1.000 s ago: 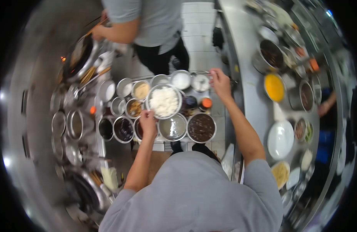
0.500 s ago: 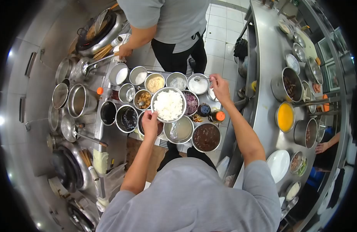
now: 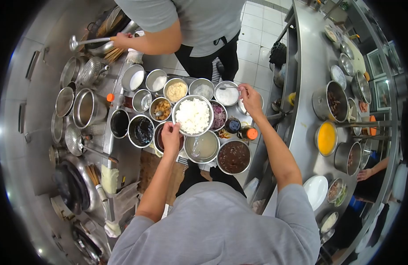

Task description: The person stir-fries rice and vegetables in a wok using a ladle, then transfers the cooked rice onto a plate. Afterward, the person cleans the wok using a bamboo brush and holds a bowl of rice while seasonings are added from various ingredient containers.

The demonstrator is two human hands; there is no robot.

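My left hand (image 3: 171,138) grips the near rim of a metal bowl of white rice (image 3: 193,115), held above the other containers. My right hand (image 3: 249,98) pinches the handle of a small spoon (image 3: 229,87), whose tip is over a bowl of white granules (image 3: 226,95). Beside the rice bowl are a bowl of chopped purple onion (image 3: 218,115) and a dark-topped bottle (image 3: 232,125). Nearer my body stand a pot of cloudy liquid (image 3: 201,146) and a pot of brown sauce (image 3: 233,157).
A co-worker (image 3: 204,26) stands beyond the containers, holding a ladle (image 3: 76,43) over the stove side at left. Along the right runs a steel counter (image 3: 296,128) with pots, a yellow-filled bowl (image 3: 326,138) and a white plate (image 3: 315,192). Another person's hand (image 3: 365,175) is at far right.
Over the last second the view has shifted and sharpened. The co-worker's arm has swung up and left, now with a ladle raised. Both my hands keep their grips on bowl and spoon.
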